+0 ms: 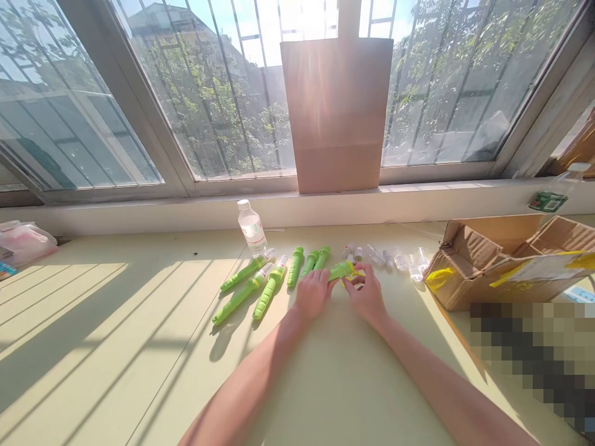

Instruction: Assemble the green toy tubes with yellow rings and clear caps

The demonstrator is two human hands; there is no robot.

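My left hand [312,292] is wrapped round a green ribbed plastic tube [341,271], which points to the right. At its right end, my right hand [367,293] has its fingers closed on something small and yellowish that I cannot make out clearly. Just beyond my left hand lie several similar tubes, among them a green tube without a clear tip [295,267]. Further left are 3 green tubes with clear and white ends, the nearest being this one [268,291]. Small clear plastic parts [375,255] lie beyond my right hand.
A water bottle with a white cap [252,229] stands behind the tubes. On the right, an open cardboard box [506,266] carries yellow tape. A cardboard sheet [338,118] leans against the window. At the far left lies a pinkish plastic bag [28,241].
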